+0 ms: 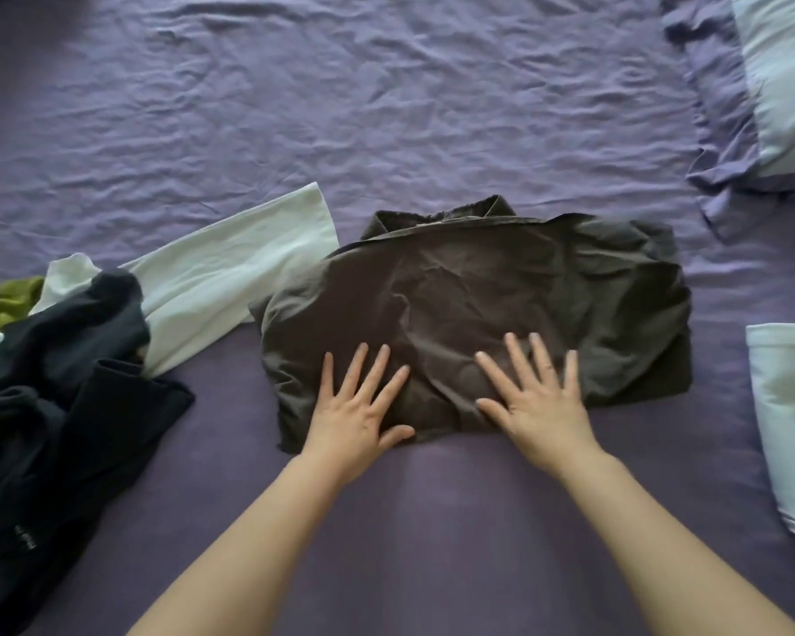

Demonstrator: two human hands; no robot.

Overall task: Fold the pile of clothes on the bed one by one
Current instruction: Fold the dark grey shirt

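A wrinkled purple bed sheet (386, 107) fills the frame, one pillow (781, 84) at upper right. We count one folded dark shirt (501, 286) at center, one unfolded pile (65, 351) at left, and one pale folded piece (790, 429) at right. Our left hand (354, 415) and right hand (538, 406) press the shirt, each grip released, fingers flat and spread.
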